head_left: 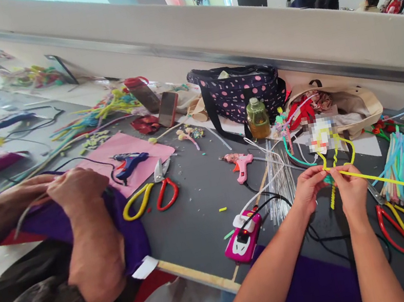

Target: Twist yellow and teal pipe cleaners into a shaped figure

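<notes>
My left hand (309,187) and my right hand (350,187) are held close together over the dark grey table (197,214). Both pinch a yellow pipe cleaner (387,182). Its long tail runs off to the right past my right hand. Above my fingers the same yellow wire is bent into wavy loops (337,150). A short yellow end hangs down between my hands.
A co-worker's arms (83,229) rest on purple cloth at the left. Nearby lie yellow-and-red scissors (151,196), a blue glue gun (128,163) on pink paper, a pink glue gun (240,163), a pink power strip (243,237), more scissors (400,225), pastel sticks (398,168), a jar (258,118) and a dotted bag (238,92).
</notes>
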`<action>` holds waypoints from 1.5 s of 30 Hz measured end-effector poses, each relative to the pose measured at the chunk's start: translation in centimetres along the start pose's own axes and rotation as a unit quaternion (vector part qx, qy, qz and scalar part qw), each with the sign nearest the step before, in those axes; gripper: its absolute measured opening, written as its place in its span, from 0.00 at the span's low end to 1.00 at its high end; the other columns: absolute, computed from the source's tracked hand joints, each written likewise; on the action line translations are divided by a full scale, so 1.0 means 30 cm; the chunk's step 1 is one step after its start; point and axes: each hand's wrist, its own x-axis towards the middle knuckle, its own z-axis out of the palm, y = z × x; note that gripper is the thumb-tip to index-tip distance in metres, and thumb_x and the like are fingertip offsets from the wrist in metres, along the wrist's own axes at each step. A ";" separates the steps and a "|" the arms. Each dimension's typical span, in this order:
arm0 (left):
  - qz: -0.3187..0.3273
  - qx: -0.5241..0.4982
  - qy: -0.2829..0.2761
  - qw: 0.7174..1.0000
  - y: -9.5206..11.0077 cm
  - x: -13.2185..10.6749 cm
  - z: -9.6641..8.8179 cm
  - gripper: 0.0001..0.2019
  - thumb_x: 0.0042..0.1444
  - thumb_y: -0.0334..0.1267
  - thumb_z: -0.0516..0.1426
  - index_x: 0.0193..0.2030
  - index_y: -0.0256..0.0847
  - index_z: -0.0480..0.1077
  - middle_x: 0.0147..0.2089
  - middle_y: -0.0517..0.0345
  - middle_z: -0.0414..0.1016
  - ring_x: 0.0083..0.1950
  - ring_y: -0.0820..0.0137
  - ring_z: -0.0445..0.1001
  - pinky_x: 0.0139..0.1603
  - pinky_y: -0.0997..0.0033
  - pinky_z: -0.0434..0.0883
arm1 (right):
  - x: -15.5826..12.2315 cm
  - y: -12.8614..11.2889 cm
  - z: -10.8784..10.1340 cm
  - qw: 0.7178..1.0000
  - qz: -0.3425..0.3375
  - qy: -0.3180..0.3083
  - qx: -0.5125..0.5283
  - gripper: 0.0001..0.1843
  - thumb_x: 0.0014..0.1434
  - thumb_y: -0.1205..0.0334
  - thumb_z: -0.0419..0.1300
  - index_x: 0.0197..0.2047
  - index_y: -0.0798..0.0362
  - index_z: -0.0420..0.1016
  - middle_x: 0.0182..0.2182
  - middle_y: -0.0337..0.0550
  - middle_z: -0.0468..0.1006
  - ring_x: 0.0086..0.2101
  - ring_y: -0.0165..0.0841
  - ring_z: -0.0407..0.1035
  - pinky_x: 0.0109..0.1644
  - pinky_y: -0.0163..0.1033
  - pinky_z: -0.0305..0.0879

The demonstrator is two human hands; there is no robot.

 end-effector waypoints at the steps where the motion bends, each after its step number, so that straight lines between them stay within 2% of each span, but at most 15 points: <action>1: 0.000 -0.002 -0.002 1.000 0.000 0.000 0.000 0.17 0.35 0.35 0.72 0.34 0.33 0.77 0.32 0.55 0.78 0.30 0.74 0.74 0.33 0.74 0.73 | 0.001 0.002 0.000 1.000 -0.001 -0.003 0.007 0.16 0.48 0.49 0.68 0.30 0.54 0.74 0.25 0.41 0.77 0.25 0.32 0.69 0.28 0.35 0.65; 9: -0.008 -0.015 -0.009 1.000 -0.002 -0.005 0.005 0.19 0.33 0.35 0.73 0.35 0.33 0.78 0.32 0.55 0.78 0.31 0.75 0.73 0.34 0.75 0.71 | 0.005 0.002 -0.005 0.999 -0.008 -0.037 -0.022 0.16 0.50 0.50 0.65 0.33 0.54 0.76 0.28 0.43 0.78 0.28 0.34 0.70 0.34 0.38 0.67; 14: -0.009 -0.019 -0.018 1.000 -0.001 -0.006 0.005 0.19 0.33 0.36 0.73 0.35 0.33 0.78 0.33 0.55 0.78 0.31 0.75 0.73 0.35 0.75 0.69 | 0.003 -0.007 -0.011 0.995 -0.045 -0.046 -0.080 0.17 0.53 0.47 0.62 0.34 0.54 0.78 0.30 0.46 0.80 0.30 0.36 0.71 0.36 0.39 0.67; 20: -0.013 -0.030 -0.044 0.998 -0.002 -0.007 0.006 0.19 0.34 0.38 0.73 0.36 0.33 0.78 0.34 0.55 0.77 0.32 0.76 0.72 0.36 0.76 0.67 | 0.002 0.014 -0.003 0.996 -0.039 -0.031 -0.069 0.20 0.53 0.46 0.62 0.35 0.56 0.78 0.31 0.48 0.81 0.30 0.36 0.72 0.35 0.39 0.67; 24: -0.015 -0.013 -0.035 0.999 -0.005 -0.002 0.000 0.20 0.34 0.39 0.73 0.36 0.34 0.78 0.33 0.56 0.75 0.29 0.79 0.68 0.30 0.79 0.63 | 0.004 0.028 0.007 0.999 -0.015 -0.031 -0.040 0.19 0.52 0.47 0.63 0.35 0.57 0.79 0.30 0.48 0.81 0.30 0.36 0.73 0.35 0.39 0.68; 27: -0.014 0.001 -0.032 0.999 -0.004 0.001 -0.002 0.21 0.33 0.40 0.73 0.35 0.34 0.76 0.28 0.60 0.71 0.22 0.84 0.58 0.20 0.81 0.52 | 0.004 0.031 0.012 0.999 -0.005 -0.035 -0.023 0.19 0.51 0.48 0.64 0.35 0.57 0.78 0.30 0.47 0.81 0.29 0.36 0.73 0.35 0.38 0.68; 30: -0.006 0.018 -0.034 0.999 -0.002 0.000 0.000 0.21 0.35 0.42 0.72 0.34 0.34 0.74 0.24 0.64 0.65 0.19 0.85 0.54 0.18 0.81 0.45 | 0.004 0.030 0.012 0.999 0.000 -0.040 -0.014 0.18 0.51 0.48 0.64 0.34 0.57 0.78 0.29 0.47 0.81 0.29 0.35 0.72 0.34 0.38 0.68; 34: 0.006 0.027 -0.029 0.999 0.001 -0.006 0.006 0.21 0.37 0.43 0.72 0.35 0.34 0.73 0.24 0.65 0.64 0.19 0.85 0.53 0.18 0.81 0.47 | 0.004 0.025 0.010 0.999 0.002 -0.050 -0.018 0.20 0.50 0.46 0.64 0.34 0.56 0.79 0.26 0.44 0.80 0.26 0.34 0.70 0.30 0.37 0.66; 37: 0.008 0.028 -0.029 0.999 0.003 -0.010 0.008 0.21 0.38 0.42 0.71 0.37 0.34 0.74 0.27 0.63 0.68 0.19 0.84 0.56 0.17 0.80 0.52 | 0.004 0.013 0.011 0.999 0.012 -0.048 -0.008 0.20 0.49 0.46 0.64 0.33 0.57 0.79 0.24 0.43 0.78 0.24 0.33 0.68 0.26 0.35 0.63; 42: 0.003 0.038 -0.037 0.999 0.008 -0.008 0.001 0.20 0.39 0.43 0.71 0.37 0.33 0.74 0.30 0.61 0.71 0.21 0.82 0.61 0.22 0.78 0.62 | 0.001 -0.008 0.017 0.995 0.081 -0.051 0.042 0.21 0.44 0.47 0.67 0.33 0.57 0.78 0.22 0.41 0.77 0.21 0.29 0.64 0.22 0.33 0.58; 45: -0.007 0.034 -0.049 0.998 0.016 -0.004 -0.006 0.20 0.38 0.42 0.71 0.35 0.33 0.74 0.29 0.62 0.70 0.21 0.83 0.61 0.21 0.78 0.61 | 0.001 -0.010 0.019 0.991 0.109 -0.052 0.062 0.22 0.42 0.48 0.68 0.33 0.58 0.78 0.21 0.40 0.75 0.19 0.27 0.60 0.21 0.32 0.55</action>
